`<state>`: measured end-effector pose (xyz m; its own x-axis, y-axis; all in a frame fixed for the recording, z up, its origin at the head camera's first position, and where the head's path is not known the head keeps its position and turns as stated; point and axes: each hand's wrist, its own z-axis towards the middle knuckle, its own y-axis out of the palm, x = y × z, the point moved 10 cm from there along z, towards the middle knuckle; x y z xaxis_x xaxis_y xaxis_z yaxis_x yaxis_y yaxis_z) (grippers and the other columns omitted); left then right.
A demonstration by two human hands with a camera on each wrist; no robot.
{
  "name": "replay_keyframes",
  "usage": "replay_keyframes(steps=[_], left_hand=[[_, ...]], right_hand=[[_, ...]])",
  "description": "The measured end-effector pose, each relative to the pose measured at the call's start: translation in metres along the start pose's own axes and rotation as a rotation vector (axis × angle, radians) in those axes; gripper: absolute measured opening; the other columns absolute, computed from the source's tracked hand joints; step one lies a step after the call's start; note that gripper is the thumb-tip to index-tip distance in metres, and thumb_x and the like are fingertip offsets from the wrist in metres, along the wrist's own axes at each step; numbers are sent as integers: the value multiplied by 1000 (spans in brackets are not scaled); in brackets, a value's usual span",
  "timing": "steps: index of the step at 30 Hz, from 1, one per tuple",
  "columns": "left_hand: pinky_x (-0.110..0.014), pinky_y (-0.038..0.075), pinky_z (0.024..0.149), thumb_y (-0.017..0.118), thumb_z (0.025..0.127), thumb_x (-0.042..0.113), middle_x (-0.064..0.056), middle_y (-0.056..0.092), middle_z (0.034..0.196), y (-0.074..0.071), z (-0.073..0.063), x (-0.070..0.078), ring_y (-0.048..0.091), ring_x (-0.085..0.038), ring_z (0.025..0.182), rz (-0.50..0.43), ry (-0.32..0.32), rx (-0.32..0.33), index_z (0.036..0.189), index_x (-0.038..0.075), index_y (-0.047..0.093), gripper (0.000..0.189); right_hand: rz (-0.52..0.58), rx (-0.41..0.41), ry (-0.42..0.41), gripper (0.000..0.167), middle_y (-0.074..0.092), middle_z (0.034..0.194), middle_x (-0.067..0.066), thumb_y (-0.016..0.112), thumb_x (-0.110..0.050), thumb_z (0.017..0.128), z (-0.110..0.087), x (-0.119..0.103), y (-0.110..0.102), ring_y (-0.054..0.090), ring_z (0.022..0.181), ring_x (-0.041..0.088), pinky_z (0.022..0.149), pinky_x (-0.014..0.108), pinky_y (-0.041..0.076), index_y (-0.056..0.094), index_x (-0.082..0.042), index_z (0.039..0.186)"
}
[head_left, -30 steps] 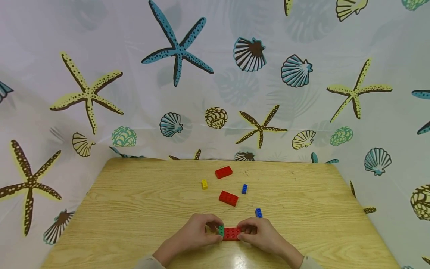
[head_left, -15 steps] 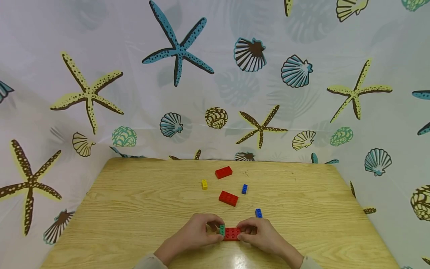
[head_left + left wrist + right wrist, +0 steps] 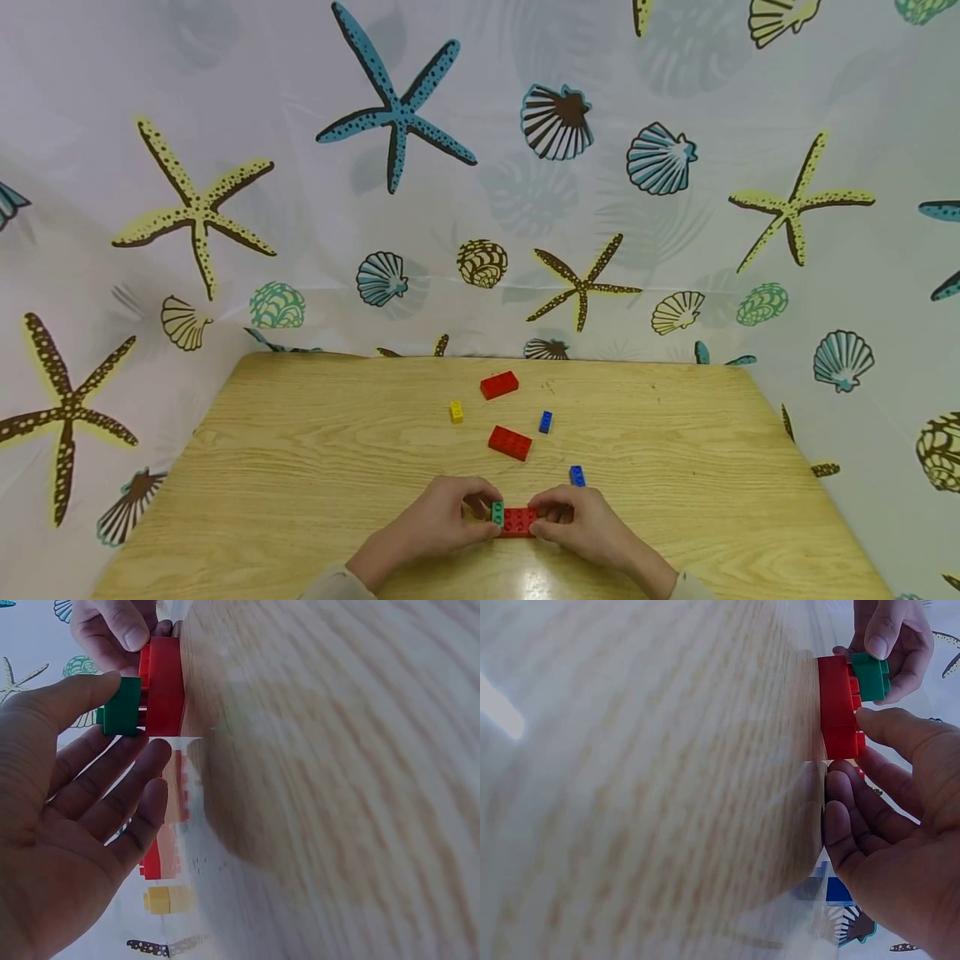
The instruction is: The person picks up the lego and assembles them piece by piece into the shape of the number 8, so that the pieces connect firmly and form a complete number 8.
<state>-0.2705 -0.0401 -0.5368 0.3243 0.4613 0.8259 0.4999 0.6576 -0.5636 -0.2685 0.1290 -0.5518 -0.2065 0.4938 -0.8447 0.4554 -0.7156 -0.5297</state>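
Note:
My left hand (image 3: 438,518) pinches a small green toy brick (image 3: 498,513) between thumb and fingers. It sits over the left end of a red toy brick (image 3: 519,523), which lies studs up on the table. In the left wrist view the green brick (image 3: 122,707) is at the tips of the studs, with a narrow gap showing stud sides above the red brick's body (image 3: 166,694). My right hand (image 3: 588,521) grips the red brick's right end, its thumb by the studs in the right wrist view. The fingers hide part of that end.
On the wooden table (image 3: 315,450), beyond the hands, lie a red brick (image 3: 510,443), another red brick (image 3: 499,385), a yellow brick (image 3: 457,412) and a blue brick (image 3: 546,422). A second blue brick (image 3: 577,476) lies just past the right hand. A patterned curtain (image 3: 480,200) surrounds the table.
The green brick has shifted slightly to the right over the red brick, with the left hand. My right hand and the loose bricks have stayed in place.

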Motion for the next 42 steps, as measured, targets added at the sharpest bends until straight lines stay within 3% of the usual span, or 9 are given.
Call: replay_keyframes(steps=[8,23,42], left_hand=[[-23,56,73,80,95,27,5,75,105,0,0,-2,72,-6,93,-56,-28,-21,112,17,73,21],[-22,56,73,80,95,25,2,76,105,1,1,-1,73,-6,91,-49,-11,-23,109,16,72,18],[-23,56,76,81,94,24,3,75,104,2,2,-2,72,-8,92,-50,-37,-26,107,15,73,17]], right_hand=[[2,-1,2,24,74,99,0,77,-25,97,-1,-2,-1,63,82,5,71,21,51,78,-12,117],[11,6,3,24,74,99,1,78,-24,97,0,-3,-2,62,82,5,69,20,50,78,-11,117],[6,-2,19,24,74,100,0,77,-26,98,1,3,0,63,83,5,71,20,51,78,-13,117]])
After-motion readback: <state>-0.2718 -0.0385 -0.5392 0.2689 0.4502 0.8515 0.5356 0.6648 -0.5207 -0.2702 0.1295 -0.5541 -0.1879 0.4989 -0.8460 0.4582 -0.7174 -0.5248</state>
